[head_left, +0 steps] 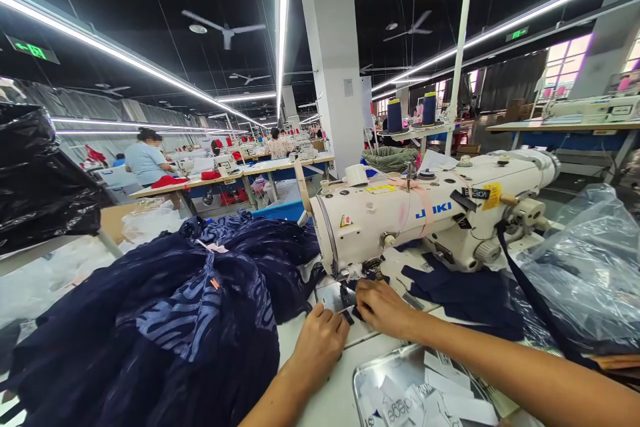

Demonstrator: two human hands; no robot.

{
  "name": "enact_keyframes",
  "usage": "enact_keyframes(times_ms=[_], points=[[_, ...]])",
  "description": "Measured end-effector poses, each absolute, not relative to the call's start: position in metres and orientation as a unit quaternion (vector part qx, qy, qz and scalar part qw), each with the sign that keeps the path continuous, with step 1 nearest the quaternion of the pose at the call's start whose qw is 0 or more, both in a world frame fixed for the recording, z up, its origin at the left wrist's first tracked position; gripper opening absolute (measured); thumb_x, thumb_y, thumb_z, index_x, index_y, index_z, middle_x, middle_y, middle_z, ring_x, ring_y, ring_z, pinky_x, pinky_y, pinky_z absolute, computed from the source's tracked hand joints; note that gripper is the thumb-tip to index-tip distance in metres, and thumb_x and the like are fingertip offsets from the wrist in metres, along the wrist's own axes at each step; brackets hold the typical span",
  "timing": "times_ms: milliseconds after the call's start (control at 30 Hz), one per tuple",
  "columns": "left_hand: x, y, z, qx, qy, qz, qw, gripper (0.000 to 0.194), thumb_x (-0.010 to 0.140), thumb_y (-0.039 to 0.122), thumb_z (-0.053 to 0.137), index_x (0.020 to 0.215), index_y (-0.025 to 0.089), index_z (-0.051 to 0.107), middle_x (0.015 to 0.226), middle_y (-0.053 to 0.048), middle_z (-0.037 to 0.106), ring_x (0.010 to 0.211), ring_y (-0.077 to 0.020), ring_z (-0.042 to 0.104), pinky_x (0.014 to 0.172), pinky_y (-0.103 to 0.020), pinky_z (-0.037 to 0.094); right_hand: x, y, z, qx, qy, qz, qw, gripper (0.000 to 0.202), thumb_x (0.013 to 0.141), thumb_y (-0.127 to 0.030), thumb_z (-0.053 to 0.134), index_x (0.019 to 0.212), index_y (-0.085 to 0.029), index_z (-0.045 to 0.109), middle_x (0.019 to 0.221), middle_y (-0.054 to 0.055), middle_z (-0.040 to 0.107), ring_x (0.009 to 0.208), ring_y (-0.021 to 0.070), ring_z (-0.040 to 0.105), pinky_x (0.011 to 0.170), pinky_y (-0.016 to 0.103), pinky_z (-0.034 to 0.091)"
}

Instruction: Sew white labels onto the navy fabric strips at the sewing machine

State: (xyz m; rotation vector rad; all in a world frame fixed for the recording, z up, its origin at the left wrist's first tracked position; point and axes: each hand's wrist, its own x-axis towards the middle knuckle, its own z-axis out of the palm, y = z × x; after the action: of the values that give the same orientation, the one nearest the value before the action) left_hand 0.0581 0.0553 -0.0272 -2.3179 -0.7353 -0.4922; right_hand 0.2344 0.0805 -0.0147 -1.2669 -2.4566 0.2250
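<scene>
Both of my hands are at the needle end of a white sewing machine (373,223) with blue lettering. My left hand (323,337) is closed at the near left edge of the metal plate (327,295); whatever its fingers hold is hidden. Curled and pinching, my right hand (383,307) rests right of the needle area, its fingertips at a small dark fabric strip (356,313). Heaped left of the machine are navy garments (240,347) with a lighter blue wavy pattern. More navy fabric pieces (465,293) lie beneath the machine arm.
A metal tray (356,380) of printed white labels (410,407) sits close below my right forearm. Clear plastic bags (590,253) bulge at the right, and a black bag (40,180) stands at the left. Navy thread cones (395,117) rise behind the machine. A person (147,157) sits farther back.
</scene>
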Motion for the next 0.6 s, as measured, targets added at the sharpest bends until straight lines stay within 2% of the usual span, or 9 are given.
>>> enact_keyframes(times_ms=[267,600], points=[[0.056,0.052,-0.023,-0.878,-0.261,-0.231,0.326,0.024,0.083,0.0,0.034,0.081,0.009,0.055,0.056,-0.002,0.054,0.049,-0.014,0.048,0.053,-0.029,0.034,0.223,0.086,-0.018,-0.504,-0.821,0.171,0.206,0.015,0.074,-0.01,0.048,0.063,-0.015,0.056,0.079,0.003,0.062,0.074,0.0154,0.056,0.067,0.026,0.033],[0.06,0.054,-0.022,-0.874,-0.273,-0.222,0.335,0.026,0.082,-0.001,0.033,0.076,0.012,0.055,0.054,0.0,0.052,0.047,-0.0136,0.048,0.052,-0.027,0.036,0.219,0.088,-0.021,-0.524,-0.795,0.203,0.227,0.017,0.073,-0.01,0.049,0.058,-0.016,0.055,0.075,0.002,0.062,0.071,0.0135,0.056,0.061,0.022,0.032]])
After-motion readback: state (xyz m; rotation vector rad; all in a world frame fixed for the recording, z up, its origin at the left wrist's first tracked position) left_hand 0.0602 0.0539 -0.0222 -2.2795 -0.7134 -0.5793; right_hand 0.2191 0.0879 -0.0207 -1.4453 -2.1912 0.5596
